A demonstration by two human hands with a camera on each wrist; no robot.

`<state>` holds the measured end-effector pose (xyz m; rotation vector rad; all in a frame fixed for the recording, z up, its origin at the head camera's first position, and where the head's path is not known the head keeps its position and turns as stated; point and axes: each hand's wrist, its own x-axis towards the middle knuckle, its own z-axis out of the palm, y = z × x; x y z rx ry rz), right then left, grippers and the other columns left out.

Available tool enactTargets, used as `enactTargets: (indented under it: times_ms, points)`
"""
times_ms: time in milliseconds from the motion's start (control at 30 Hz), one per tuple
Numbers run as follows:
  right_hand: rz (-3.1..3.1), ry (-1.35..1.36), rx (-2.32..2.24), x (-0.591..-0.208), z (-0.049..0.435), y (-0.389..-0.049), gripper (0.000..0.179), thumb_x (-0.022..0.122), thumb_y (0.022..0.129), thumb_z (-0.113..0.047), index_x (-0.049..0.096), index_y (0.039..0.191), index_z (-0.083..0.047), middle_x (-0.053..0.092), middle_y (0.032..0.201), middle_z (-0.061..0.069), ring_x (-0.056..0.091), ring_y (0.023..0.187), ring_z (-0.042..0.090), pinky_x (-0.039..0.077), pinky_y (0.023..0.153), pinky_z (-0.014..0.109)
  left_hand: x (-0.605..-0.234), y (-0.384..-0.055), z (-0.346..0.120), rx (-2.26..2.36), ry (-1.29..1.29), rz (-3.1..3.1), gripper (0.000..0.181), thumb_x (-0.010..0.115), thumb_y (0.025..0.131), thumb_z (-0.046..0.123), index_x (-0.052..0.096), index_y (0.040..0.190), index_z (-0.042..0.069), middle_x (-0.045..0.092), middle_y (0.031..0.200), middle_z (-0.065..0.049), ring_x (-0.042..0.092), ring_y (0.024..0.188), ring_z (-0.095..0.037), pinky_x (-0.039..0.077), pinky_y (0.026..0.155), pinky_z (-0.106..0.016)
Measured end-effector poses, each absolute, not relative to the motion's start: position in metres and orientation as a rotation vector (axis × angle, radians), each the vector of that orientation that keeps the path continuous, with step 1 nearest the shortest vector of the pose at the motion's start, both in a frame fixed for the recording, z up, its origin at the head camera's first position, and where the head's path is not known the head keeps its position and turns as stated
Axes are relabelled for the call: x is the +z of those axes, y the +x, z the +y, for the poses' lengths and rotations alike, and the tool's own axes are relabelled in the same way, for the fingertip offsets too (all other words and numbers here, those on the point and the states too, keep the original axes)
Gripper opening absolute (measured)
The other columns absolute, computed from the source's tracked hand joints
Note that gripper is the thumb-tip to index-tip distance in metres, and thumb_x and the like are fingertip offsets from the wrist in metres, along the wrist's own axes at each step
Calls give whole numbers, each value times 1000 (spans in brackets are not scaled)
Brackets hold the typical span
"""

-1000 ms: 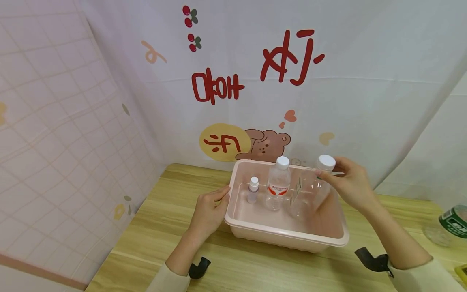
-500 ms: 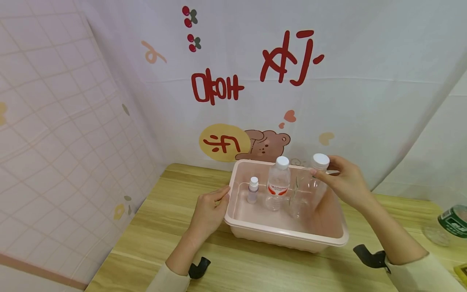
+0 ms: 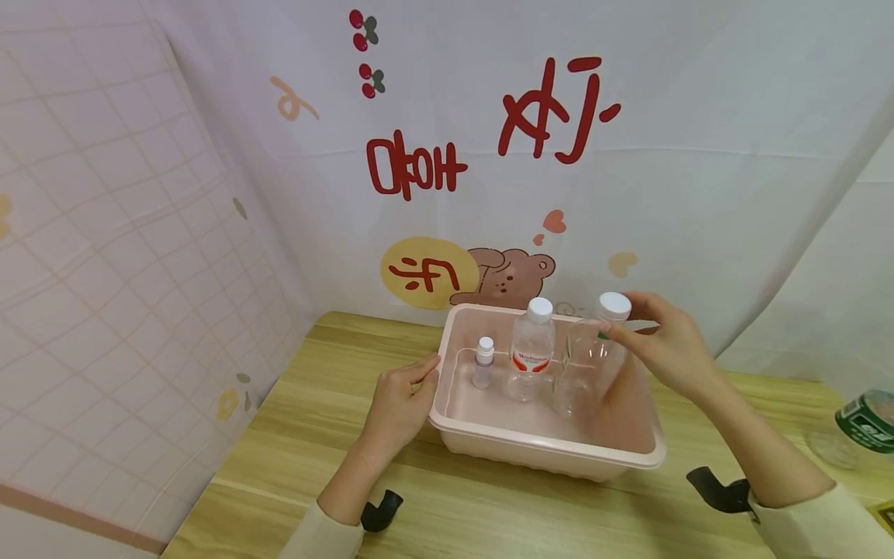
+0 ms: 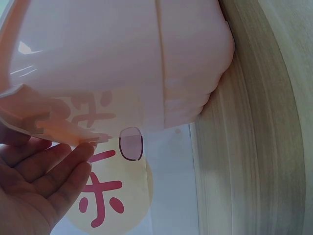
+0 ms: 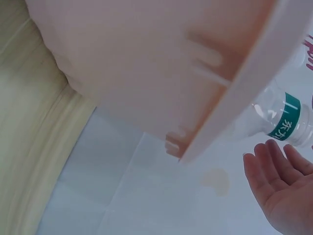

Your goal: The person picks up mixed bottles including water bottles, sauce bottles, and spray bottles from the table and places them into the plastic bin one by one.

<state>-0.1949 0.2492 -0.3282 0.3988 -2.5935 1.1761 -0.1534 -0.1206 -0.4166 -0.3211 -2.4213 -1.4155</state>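
Note:
A pale pink plastic bin (image 3: 552,442) stands on the wooden table. My left hand (image 3: 401,400) grips its left rim; in the left wrist view the fingertips (image 4: 85,149) are tucked under the rim. Inside the bin stand a small white-capped bottle (image 3: 483,371), a clear bottle with a red-and-white label (image 3: 532,361), and a taller clear bottle (image 3: 587,373) with a white cap. My right hand (image 3: 667,341) holds this tall bottle near its neck, thumb in front and fingers behind. The right wrist view shows the bottle's green label (image 5: 286,117) close to the fingers.
Another clear bottle with a green label (image 3: 866,423) is at the table's far right, partly cut off. A yellow item (image 3: 883,514) shows at the right edge. A printed white cloth (image 3: 698,194) hangs right behind the bin.
The tall bottle in my right hand has shifted slightly left and its label has turned; it then stays about in place. My left hand keeps its grip on the bin's rim.

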Motion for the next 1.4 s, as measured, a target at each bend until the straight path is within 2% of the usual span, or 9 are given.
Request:
enactTargets:
  times_ms: [100,267,467,667,1000,1133,1267,1367,1400]
  points:
    - [-2619,374,1152,-324,253,-192,56,80,95,-27,59,140,0,69,122,22,66,91,-2,52,74,8,-416,-154,-120,-1412,-324,-2421,30,65,101,11,73,127,-1,70,129,-15,66,123,-29,54,104,-45]
    - [-2631,336,1099,-319,262,-183,61,77,97,-29,55,147,-2,64,133,25,70,100,36,48,73,6,-416,-156,-119,-1406,-321,-2435,31,64,101,12,73,128,-1,70,130,-15,66,124,-28,53,105,-45]
    - [-2632,325,1038,-318,276,-170,59,75,98,-29,55,148,-5,61,140,20,65,109,24,47,75,6,-416,-156,-120,-1401,-315,-2446,31,64,101,12,73,128,-1,70,130,-14,66,124,-28,53,105,-45]
    - [-2651,317,1029,-321,292,-158,59,75,99,-26,53,150,-6,59,141,25,61,114,54,45,73,6,-417,-156,-120,-1400,-311,-2448,30,64,101,12,73,127,-1,70,130,-14,66,124,-28,52,106,-45]
    - [-2773,212,925,-322,326,-134,71,73,100,-31,41,160,-11,46,153,32,45,125,63,55,74,39,-418,-154,-119,-1400,-307,-2453,31,64,102,12,73,128,-1,70,130,-13,66,124,-27,53,105,-44]
    - [-2780,137,867,-324,338,-125,73,71,102,-31,36,163,-10,40,157,35,39,129,67,48,75,66,-419,-154,-119,-1397,-307,-2450,31,64,102,12,73,128,-1,70,130,-13,66,124,-28,53,105,-45]
    - [-2745,58,836,-328,350,-117,74,69,103,-29,33,164,-9,34,161,34,34,134,68,37,85,79,-420,-155,-120,-1407,-309,-2444,31,64,101,11,72,129,-2,70,131,-14,66,124,-28,53,105,-45]
    - [-2666,38,840,-334,358,-112,73,69,102,-24,33,164,-9,30,168,22,31,139,67,40,111,59,-421,-155,-121,-1409,-304,-2441,31,65,101,11,72,128,-1,70,130,-15,66,124,-28,53,105,-45]
    - [-2628,48,842,-336,361,-111,72,70,102,-20,34,164,-9,29,169,17,45,132,62,44,112,44,-421,-155,-121,-1409,-303,-2440,31,65,101,11,73,128,-1,70,130,-15,66,124,-28,53,105,-45]
